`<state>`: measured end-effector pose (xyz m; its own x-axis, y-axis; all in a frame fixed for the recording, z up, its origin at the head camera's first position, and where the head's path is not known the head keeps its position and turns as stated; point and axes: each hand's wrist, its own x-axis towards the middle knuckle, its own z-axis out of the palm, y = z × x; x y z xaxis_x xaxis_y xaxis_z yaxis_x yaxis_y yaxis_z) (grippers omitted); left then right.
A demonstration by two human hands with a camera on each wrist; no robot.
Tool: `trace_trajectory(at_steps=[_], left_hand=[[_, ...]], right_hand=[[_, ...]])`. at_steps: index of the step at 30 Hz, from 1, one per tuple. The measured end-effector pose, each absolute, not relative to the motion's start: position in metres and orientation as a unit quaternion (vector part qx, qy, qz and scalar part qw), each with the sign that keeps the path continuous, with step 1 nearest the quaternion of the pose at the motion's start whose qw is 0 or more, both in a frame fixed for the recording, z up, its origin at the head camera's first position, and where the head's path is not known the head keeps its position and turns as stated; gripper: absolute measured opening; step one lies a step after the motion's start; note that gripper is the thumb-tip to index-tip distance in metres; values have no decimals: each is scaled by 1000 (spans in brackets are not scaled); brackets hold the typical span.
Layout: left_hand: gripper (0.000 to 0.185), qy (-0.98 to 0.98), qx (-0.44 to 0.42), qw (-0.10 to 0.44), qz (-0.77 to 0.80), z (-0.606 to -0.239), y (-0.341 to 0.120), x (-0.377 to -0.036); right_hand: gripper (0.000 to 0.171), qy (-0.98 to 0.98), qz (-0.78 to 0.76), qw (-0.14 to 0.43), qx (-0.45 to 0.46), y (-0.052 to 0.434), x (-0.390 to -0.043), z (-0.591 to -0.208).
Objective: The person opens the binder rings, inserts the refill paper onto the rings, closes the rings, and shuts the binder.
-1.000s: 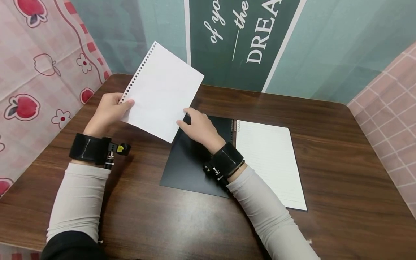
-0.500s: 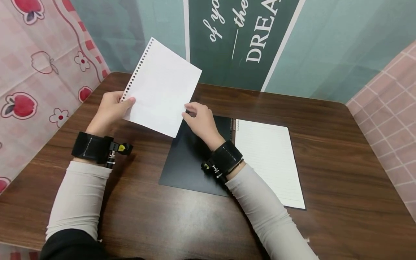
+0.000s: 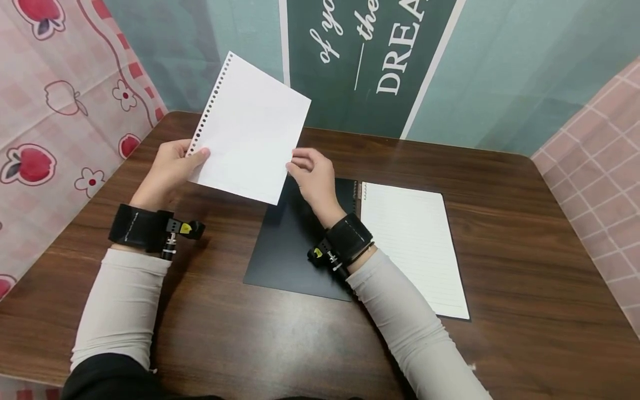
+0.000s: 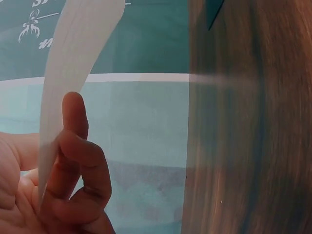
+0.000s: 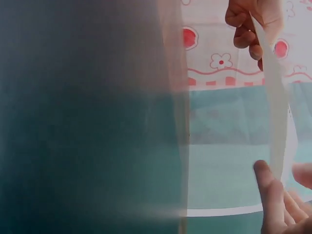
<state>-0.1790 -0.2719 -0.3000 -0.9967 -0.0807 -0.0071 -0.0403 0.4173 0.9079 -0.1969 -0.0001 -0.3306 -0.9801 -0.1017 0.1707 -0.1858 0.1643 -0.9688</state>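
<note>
In the head view, a white loose-leaf sheet (image 3: pixel 252 128) with holes punched along its left edge is held up, tilted, above the table. My left hand (image 3: pixel 172 166) pinches its lower left edge, thumb in front; in the left wrist view, the fingers (image 4: pixel 90 170) lie behind the sheet (image 4: pixel 73 58). My right hand (image 3: pixel 315 178) holds the right edge between thumb and fingers. The right wrist view has the sheet (image 5: pixel 278 117) edge-on between both hands. Below my right hand lies an open ring-bound notebook, its black cover (image 3: pixel 290 261) left and lined page (image 3: pixel 410 239) right.
The brown wooden table (image 3: pixel 510 239) bears the notebook. Behind it hangs a teal cloth (image 3: pixel 500 72) with a dark lettered panel (image 3: pixel 345 105). A fruit-patterned cloth (image 3: pixel 65 133) borders the left, a pink tiled surface (image 3: pixel 600 183) the right.
The sheet has risen slightly and turned a little counterclockwise. My right hand has moved up with its right edge, while my left hand keeps its grip almost in place.
</note>
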Motion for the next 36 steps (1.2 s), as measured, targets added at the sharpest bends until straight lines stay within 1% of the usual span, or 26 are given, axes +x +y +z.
trace_trajectory(at_steps=[4, 6, 8, 13, 16, 25, 36], left_hand=[[51, -835, 36, 6, -549, -301, -270, -180], [50, -833, 35, 4, -552, -301, -269, -180], [50, -829, 30, 3, -559, -302, -268, -180], [50, -822, 20, -9, -569, -302, -266, -181], [51, -823, 16, -16, -568, -303, -263, -181], [50, -808, 12, -25, -589, -302, -257, -179], [54, -819, -8, -43, -573, -300, -257, -180]], right_hand=[[61, -733, 675, 34, 70, 0, -198, -330], [65, -720, 691, 29, 57, 1, -200, -331], [66, -709, 703, 22, 43, 0, -201, -330], [63, -661, 751, -9, 1, 2, -201, -328], [60, -639, 768, -16, -15, 4, -201, -326], [42, -656, 755, -6, -26, 3, -202, -321], [35, -681, 731, -5, -34, 13, -202, -318]])
